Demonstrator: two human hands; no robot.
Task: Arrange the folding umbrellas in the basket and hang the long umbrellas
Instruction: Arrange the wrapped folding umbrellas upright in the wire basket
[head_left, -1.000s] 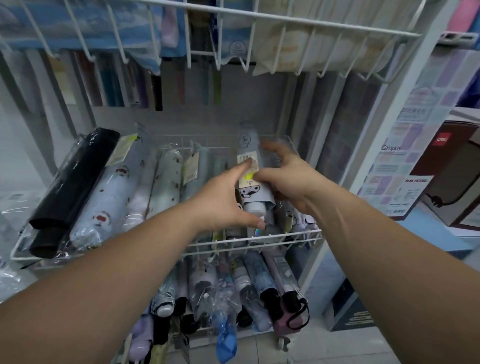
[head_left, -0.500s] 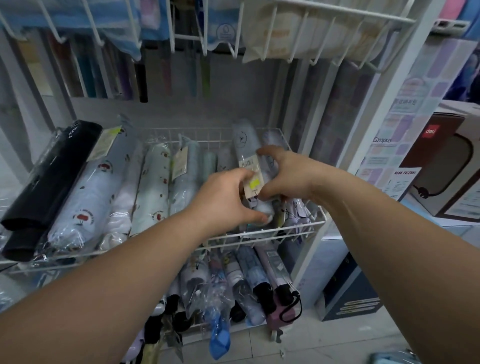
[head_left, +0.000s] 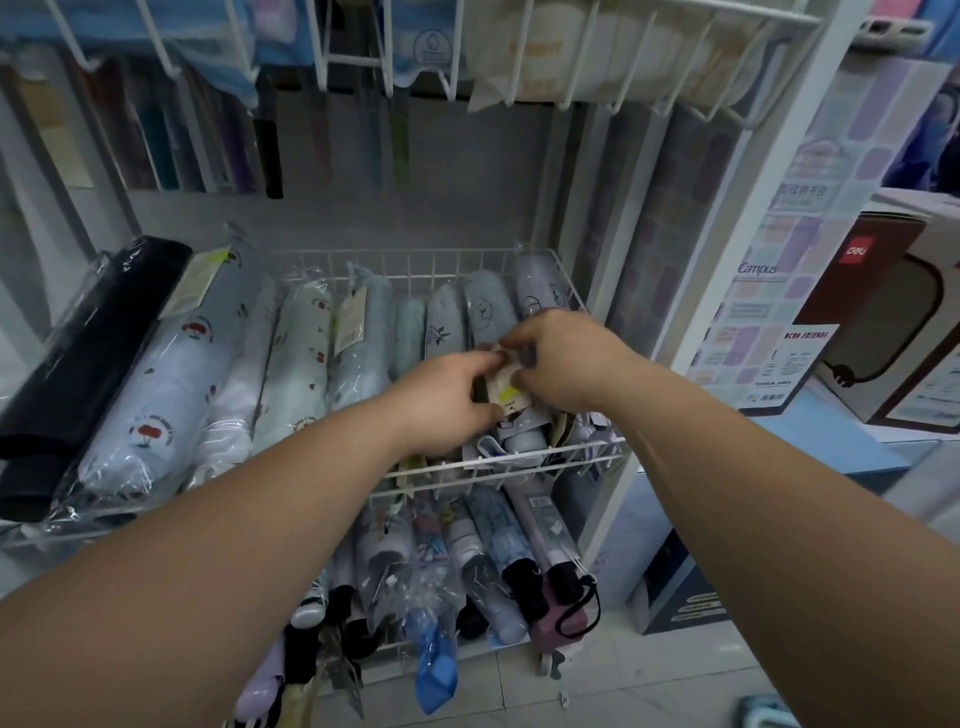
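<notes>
Two wire baskets (head_left: 597, 448) of folding umbrellas (head_left: 156, 395) over tiled floor (head_left: 623, 675).

One wide-angle camera on my head, facing forward and tilted down, near the middle wire basket (head_left: 415, 265), my left hand (head_left: 441, 400) and right hand (head_left: 566, 364) on a folding umbrella (head_left: 524, 439) mid-frame; upper rack (head_left: 623, 31) along the top edge, floor tiles (head_left: 649, 675) at the bottom

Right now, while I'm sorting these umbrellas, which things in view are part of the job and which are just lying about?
Part of the job: left hand and right hand, both holding the tagged folding umbrella; wire basket; folding umbrellas lying in it; long umbrellas hanging behind.
Just lying about: deli box; Campus pack; packets in the upper rack.
</notes>
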